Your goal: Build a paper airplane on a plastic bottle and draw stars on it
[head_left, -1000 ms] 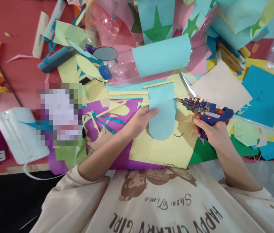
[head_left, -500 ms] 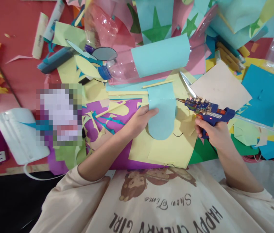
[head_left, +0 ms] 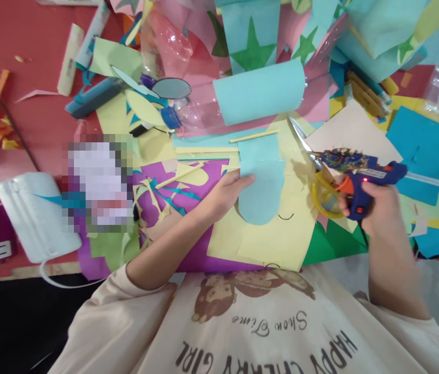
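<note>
Between the thumb and fingers of my left hand [head_left: 232,191] is the left edge of a light-blue paper piece [head_left: 261,195] with a rounded lower end. It lies over pale yellow paper [head_left: 227,239]. My right hand [head_left: 379,205] is wrapped round the handle of a blue glue gun [head_left: 363,174], whose red light is lit and whose nozzle points left. A clear glue stick [head_left: 433,183] sticks out of its back. Scissors [head_left: 323,195] with yellow handles lie under and beside the nozzle. A thin yellow paper strip [head_left: 254,136] rests at the light-blue piece's top.
Behind my hands lies a clear bottle [head_left: 198,109] wrapped in light-blue paper, with a blue cap. Paper scraps [head_left: 165,195] cover purple paper on the left. A white case [head_left: 36,218] stands farther left. Blue paper [head_left: 424,156] and several markers [head_left: 367,93] are at the right.
My right hand has drawn the glue gun to the right, away from the light-blue paper, uncovering the scissors' yellow handles. My left hand keeps its hold on the paper.
</note>
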`<state>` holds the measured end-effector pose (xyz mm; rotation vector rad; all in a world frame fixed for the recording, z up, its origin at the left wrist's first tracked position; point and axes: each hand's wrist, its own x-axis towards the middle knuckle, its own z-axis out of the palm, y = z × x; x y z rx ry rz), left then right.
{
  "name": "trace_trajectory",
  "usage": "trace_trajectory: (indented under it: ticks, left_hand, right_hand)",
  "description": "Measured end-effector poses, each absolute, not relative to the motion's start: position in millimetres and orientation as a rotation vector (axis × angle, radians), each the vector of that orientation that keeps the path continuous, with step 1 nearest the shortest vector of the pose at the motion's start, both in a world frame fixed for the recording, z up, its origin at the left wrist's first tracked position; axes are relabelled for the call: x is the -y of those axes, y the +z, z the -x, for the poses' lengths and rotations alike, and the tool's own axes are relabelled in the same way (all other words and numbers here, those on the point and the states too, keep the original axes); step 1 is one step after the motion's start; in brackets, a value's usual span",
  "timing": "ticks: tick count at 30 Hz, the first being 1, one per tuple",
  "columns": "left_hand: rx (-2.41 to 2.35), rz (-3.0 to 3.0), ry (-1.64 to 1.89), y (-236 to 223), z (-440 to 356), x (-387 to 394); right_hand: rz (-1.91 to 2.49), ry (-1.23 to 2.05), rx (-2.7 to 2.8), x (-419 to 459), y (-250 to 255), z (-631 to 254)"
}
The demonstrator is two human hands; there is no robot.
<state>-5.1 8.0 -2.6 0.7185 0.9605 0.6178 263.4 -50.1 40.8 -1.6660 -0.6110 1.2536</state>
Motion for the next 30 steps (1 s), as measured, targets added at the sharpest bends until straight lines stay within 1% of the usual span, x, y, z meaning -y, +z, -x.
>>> trace_trajectory:
  ticks: [2, 3, 5, 11, 13, 15, 17, 18, 20, 23, 26, 28, 30]
  left_hand:
    - [-0.962, -0.721, 0.620, -3, 5, -8]
    - [-0.968, -0.719, 0.618, -3, 5, -8]
    - [-0.981, -0.714, 0.616, -3, 5, -9]
    - [-0.946, -0.722, 0.622, -3, 4, -8]
    - [-0.948, -0.745, 0.613, -3, 4, -8]
    - [-0.947, -0.776, 0.590, -4, 4, -7]
    - [-0.937, -0.817, 0.571, -4, 5, -7]
    - [-0.930, -0.840, 0.567, -4, 5, -7]
    - [-0.924, -0.897, 0.565, -2, 7, -6]
    - [-0.954, -0.999, 0.562, 1, 9, -6]
    - [-1.014, -1.085, 0.568, 4, 9, -7]
    - [-1.046, -1.118, 0.569, 5, 7, -8]
    - [-1.063, -1.109, 0.564, 7, 6, -10]
  right_hand:
    - [1.723, 1.041, 0.518, 48, 42, -281]
    - [1.745, 0.869, 0.516, 47, 42, -291]
    - [1.807, 0.732, 0.543, 45, 40, -311]
    - [2.141, 0.558, 0.698, 40, 40, -352]
    - [2.269, 0.515, 0.965, 41, 46, -358]
    - [2.370, 0.359, 1.249, 42, 53, -357]
    - [2.318, 0.207, 1.327, 44, 59, -347]
    - [2.239, 0.189, 1.317, 45, 61, -338]
    - [2.053, 0.441, 1.261, 46, 62, -312]
    - [1.794, 1.022, 1.248, 43, 57, -265]
    - [1.526, 1.500, 1.266, 33, 48, -223]
    - [1.467, 1.615, 1.189, 23, 41, -202]
    - [1.423, 1.630, 1.144, 13, 35, -187]
